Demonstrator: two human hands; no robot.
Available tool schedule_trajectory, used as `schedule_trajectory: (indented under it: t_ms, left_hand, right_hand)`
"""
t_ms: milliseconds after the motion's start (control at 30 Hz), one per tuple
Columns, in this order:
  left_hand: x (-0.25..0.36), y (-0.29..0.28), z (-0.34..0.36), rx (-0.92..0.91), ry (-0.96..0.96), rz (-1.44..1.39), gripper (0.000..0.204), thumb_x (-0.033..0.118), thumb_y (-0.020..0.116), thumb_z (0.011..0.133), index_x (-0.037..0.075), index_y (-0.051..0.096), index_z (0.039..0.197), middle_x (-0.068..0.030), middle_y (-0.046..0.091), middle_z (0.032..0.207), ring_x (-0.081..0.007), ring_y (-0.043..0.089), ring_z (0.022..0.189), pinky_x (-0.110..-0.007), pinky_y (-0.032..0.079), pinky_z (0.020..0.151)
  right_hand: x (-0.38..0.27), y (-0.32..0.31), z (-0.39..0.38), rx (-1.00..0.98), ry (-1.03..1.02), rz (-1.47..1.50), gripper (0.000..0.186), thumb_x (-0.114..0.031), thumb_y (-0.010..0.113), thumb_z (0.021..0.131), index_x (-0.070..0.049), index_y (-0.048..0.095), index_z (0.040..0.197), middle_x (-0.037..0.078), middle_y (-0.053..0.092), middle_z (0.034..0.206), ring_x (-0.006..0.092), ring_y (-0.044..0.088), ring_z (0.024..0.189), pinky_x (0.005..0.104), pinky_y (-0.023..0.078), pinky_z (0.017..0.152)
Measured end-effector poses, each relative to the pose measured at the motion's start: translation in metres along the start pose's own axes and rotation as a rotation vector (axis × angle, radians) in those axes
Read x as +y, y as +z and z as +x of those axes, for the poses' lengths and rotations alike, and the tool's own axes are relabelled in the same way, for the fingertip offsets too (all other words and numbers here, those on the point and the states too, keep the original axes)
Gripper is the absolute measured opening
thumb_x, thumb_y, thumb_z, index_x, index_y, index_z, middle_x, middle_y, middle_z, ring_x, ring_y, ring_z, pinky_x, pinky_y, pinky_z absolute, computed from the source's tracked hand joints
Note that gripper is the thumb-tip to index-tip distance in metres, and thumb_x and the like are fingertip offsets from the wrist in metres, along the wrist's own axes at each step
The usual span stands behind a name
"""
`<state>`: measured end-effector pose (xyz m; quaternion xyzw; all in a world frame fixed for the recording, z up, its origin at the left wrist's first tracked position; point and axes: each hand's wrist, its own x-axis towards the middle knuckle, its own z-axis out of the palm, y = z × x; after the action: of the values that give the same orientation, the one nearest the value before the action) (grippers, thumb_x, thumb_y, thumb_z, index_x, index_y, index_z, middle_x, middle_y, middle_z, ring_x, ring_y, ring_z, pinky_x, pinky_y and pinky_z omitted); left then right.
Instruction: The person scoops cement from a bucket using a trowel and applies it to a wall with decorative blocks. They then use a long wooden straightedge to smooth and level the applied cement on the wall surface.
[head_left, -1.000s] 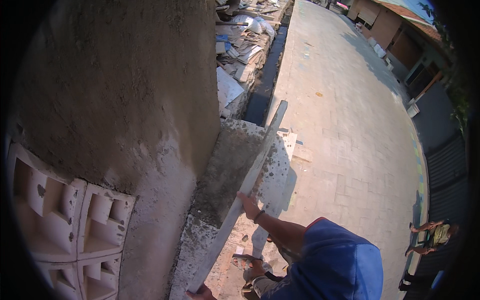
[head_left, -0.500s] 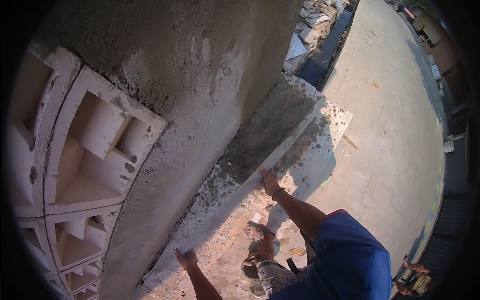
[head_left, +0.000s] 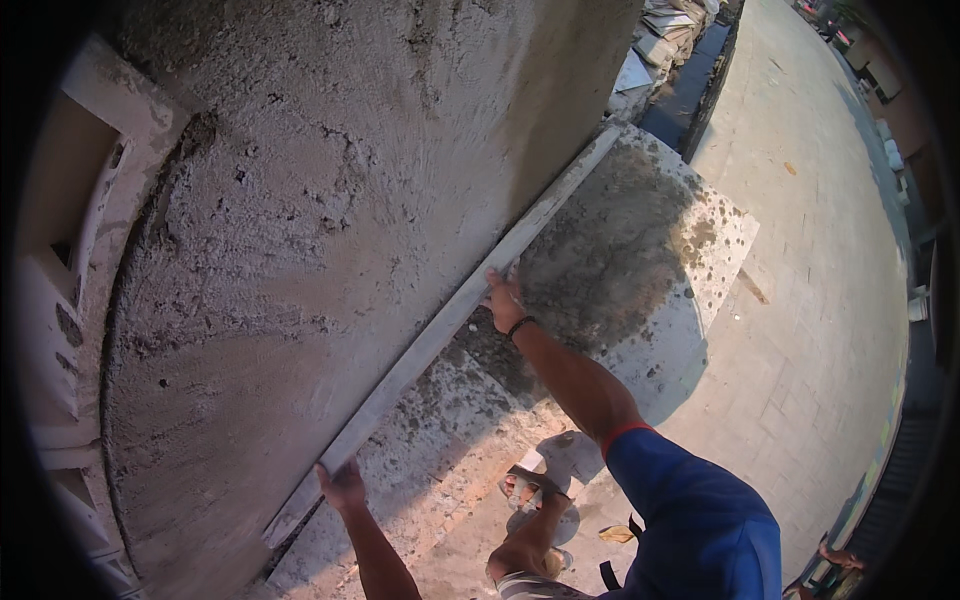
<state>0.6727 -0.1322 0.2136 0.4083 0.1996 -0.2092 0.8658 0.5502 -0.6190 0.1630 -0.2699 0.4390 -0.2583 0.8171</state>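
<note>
My left hand (head_left: 343, 485) low, right hand (head_left: 508, 303) mid-length, both clasp this bar (head_left: 408, 372): likely stiff, lightish, best held wide apart.

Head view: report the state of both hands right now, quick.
Left hand: closed, holding the long pale straightedge near its lower end.
Right hand: closed, holding the same straightedge farther up, around its middle.
</note>
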Motion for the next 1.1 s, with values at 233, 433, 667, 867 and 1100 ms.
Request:
schedule_trajectory:
  t_ms: [233,433,667,867,1100]
  left_hand:
    - [0.006,-0.028,0.014,-0.014,0.09,-0.01,0.067,0.035,0.064,0.09,0.0,0.036,0.14,-0.0145,0.042,0.143,-0.0317,0.039,0.133,-0.05,0.032,0.113]
    - [0.001,-0.028,0.02,-0.046,0.067,-0.051,0.064,0.035,0.061,0.092,0.002,0.037,0.141,-0.0141,0.041,0.145,-0.0313,0.039,0.133,-0.048,0.033,0.113]
    - [-0.023,0.062,-0.009,0.015,0.041,-0.034,0.061,0.044,0.054,0.095,0.008,0.038,0.142,-0.011,0.042,0.145,-0.0294,0.04,0.133,-0.045,0.035,0.11]
    - [-0.016,0.106,-0.03,0.031,-0.007,-0.048,0.061,0.049,0.047,0.096,0.01,0.038,0.141,-0.0101,0.042,0.145,-0.0299,0.042,0.131,-0.045,0.036,0.109]
    - [0.008,0.142,-0.058,0.017,-0.017,-0.048,0.068,0.054,0.055,0.091,0.01,0.039,0.14,-0.0095,0.043,0.143,-0.0296,0.045,0.128,-0.047,0.038,0.106]
  right_hand:
    - [0.04,0.019,0.01,0.064,0.089,0.019,0.09,-0.027,0.055,0.097,-0.026,-0.018,0.15,0.012,0.019,0.155,0.0349,0.035,0.134,0.057,0.033,0.108]
    - [0.023,0.018,0.015,0.007,0.054,0.036,0.093,-0.029,0.057,0.096,-0.027,-0.019,0.15,0.012,0.012,0.157,0.0351,0.032,0.136,0.0591,0.034,0.108]
    - [-0.049,0.004,0.024,-0.042,-0.025,0.009,0.095,-0.026,0.058,0.095,-0.03,-0.02,0.149,0.012,0.014,0.157,0.0353,0.033,0.136,0.0603,0.035,0.106]
    - [-0.128,0.03,-0.009,-0.037,-0.086,-0.027,0.096,-0.022,0.059,0.094,-0.033,-0.019,0.149,0.01,0.014,0.157,0.0339,0.031,0.137,0.0603,0.034,0.106]
    - [-0.196,0.068,-0.052,-0.03,-0.11,-0.091,0.095,-0.021,0.058,0.094,-0.03,-0.018,0.15,0.009,0.023,0.153,0.0314,0.037,0.133,0.0541,0.038,0.104]
